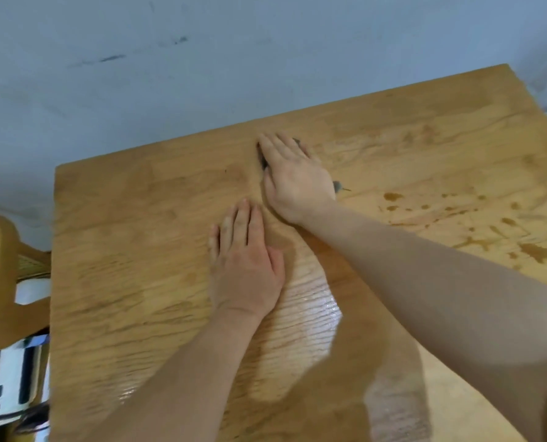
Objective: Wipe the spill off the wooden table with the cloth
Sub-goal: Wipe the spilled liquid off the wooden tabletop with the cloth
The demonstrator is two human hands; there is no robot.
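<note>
My right hand [292,177] lies flat on the wooden table [138,250], pressing down a dark grey cloth [337,186]. The hand hides nearly all of the cloth; only small bits show at its left edge, fingertips and wrist side. My left hand [245,261] rests flat on the bare wood just below and to the left, fingers together, holding nothing. Brown spill spots and streaks [535,252] are scattered over the right part of the table, to the right of my right hand.
A pale blue-grey wall [202,74] runs along the table's far edge. A wooden chair [1,275] stands off the table's left edge, with white and dark objects [14,384] on the floor below it. The table's right corner lies near the frame's edge.
</note>
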